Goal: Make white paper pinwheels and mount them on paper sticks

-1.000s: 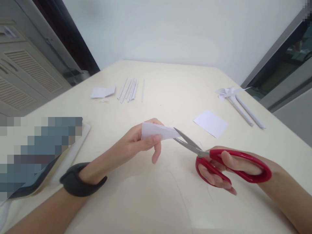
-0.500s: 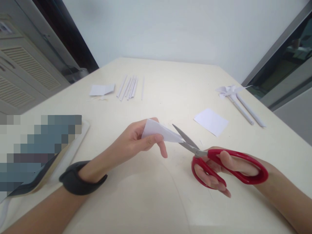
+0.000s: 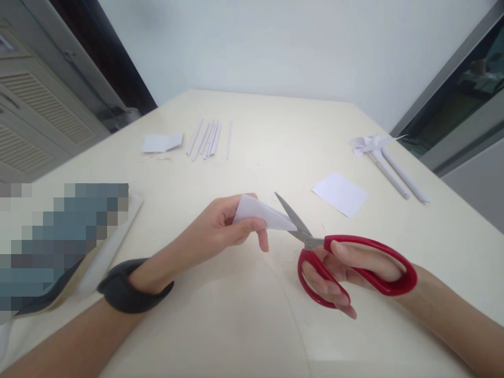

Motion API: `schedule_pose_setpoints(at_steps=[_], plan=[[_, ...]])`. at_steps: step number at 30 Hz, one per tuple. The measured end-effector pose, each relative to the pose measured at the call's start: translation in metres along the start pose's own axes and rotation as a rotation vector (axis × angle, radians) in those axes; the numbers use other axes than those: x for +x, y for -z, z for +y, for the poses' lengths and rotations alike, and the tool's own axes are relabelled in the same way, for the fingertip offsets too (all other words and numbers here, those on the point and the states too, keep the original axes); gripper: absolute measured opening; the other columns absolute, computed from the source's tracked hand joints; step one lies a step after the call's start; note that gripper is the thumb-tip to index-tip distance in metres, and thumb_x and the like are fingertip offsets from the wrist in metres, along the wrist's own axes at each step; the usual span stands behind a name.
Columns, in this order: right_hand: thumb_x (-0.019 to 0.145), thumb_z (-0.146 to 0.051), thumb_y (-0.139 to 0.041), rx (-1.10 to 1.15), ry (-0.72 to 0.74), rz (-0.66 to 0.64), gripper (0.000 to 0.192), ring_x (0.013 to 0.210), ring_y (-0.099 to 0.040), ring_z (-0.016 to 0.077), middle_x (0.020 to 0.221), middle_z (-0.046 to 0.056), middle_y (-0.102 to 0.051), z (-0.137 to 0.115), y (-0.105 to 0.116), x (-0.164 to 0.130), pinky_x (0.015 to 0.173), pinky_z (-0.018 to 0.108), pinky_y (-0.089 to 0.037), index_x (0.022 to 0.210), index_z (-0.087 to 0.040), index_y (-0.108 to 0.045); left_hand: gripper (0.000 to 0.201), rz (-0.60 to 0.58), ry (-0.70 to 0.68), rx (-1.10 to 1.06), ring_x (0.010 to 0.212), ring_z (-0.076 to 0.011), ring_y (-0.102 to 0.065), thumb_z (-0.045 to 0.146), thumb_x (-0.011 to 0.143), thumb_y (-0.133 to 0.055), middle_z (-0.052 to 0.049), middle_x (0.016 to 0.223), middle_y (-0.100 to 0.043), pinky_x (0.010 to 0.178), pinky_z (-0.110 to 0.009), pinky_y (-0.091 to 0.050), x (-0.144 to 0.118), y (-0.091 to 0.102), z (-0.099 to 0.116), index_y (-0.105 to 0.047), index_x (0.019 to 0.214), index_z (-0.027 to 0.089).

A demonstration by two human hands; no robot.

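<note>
Head view, looking down at a cream table (image 3: 252,325). The left hand (image 3: 220,228), near centre, pinches a small folded paper (image 3: 262,214) between thumb and fingers, its pointed end aimed right and held just above the table. A black band (image 3: 132,286) circles that wrist. The right hand (image 3: 346,268) grips red scissors (image 3: 346,260), fingers through both loops; the blades are parted, and the paper's tip lies between them.

Risks, as a judgement: the left fingertips sit close to the blades, so a cut taken too deep could nick them. The paper is small and held only at its wide end, so it could bend or slide as the blades shut, giving a crooked cut. The layers of the fold may also shift apart.

Pose: the left forearm comes in from the near left, wrist a little raised, little finger hanging free. The right forearm comes in from the near right, hand on its side, scissors pointing far and left.

Far left lie a paper scrap (image 3: 162,142) and a row of thin paper sticks (image 3: 207,138). To the right lies a white sheet (image 3: 340,193); beyond it, a paper pinwheel (image 3: 368,144) and two rolled tubes (image 3: 397,176). A blurred object sits at the near left edge.
</note>
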State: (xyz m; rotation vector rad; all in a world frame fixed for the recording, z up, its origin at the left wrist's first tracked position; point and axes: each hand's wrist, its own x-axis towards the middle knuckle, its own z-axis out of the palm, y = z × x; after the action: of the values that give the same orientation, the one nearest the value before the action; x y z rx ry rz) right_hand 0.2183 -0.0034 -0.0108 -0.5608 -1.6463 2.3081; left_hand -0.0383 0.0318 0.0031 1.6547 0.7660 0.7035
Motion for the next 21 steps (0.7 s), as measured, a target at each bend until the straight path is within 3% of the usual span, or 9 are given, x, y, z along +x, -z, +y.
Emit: schedule_pose_setpoints(at_steps=[7,15,21], plan=[[0.093,-0.051,-0.014,0.103,-0.032,0.141,0.055,0.043,-0.044,0.0086,0.054,-0.001,-0.046,0.023,0.008,-0.01,0.038,0.021,-0.03,0.072,-0.015,-0.049,0.018,-0.01,0.013,0.009,0.042,-0.0043,-0.032,0.023,0.087,-0.054,-0.001,0.064,-0.064,0.04,-0.022,-0.021,0.002,0.001,-0.002,-0.06,0.074,0.013],[0.095,-0.044,-0.018,0.15,-0.038,0.144,0.051,0.032,-0.037,0.0056,0.041,-0.004,-0.043,0.003,-0.004,-0.003,0.034,0.018,-0.026,0.063,-0.015,-0.046,0.013,-0.036,0.017,-0.048,0.042,-0.0049,-0.031,0.023,0.087,-0.054,-0.002,0.066,-0.067,0.039,-0.022,-0.02,0.003,0.002,-0.003,-0.056,0.078,0.014],[0.094,-0.047,-0.016,0.153,-0.027,0.18,0.054,0.036,-0.035,0.0066,0.041,-0.003,-0.043,0.012,-0.002,-0.008,0.042,0.021,-0.03,0.065,-0.015,-0.048,0.014,-0.043,0.02,-0.042,0.043,-0.005,-0.032,0.022,0.087,-0.054,-0.001,0.065,-0.066,0.04,-0.021,-0.022,0.002,0.003,-0.002,-0.056,0.075,0.015]])
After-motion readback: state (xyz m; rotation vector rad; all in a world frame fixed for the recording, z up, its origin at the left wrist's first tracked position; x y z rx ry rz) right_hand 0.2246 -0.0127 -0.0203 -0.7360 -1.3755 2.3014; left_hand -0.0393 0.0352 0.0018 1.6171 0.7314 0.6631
